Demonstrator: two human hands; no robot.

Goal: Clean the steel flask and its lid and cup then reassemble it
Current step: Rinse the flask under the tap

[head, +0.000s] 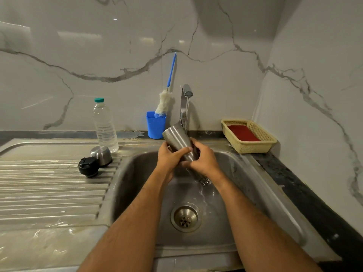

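Observation:
The steel flask [175,137] is tilted over the sink [137,173], base up toward the tap and mouth down, and water pours out of its lower end. My left hand [170,159] grips its body from the left. My right hand [204,159] grips it from the right, fingers wrapped round the middle. The black lid [88,166] and the upturned steel cup [101,155] stand side by side on the drainboard left of the sink.
The tap [186,99] runs a thin stream behind the flask. A blue holder [156,124] with a bottle brush [166,103] stands by the wall. A plastic water bottle [105,125] is behind the cup. A cream basket [249,136] sits at right. The drain [185,216] is below.

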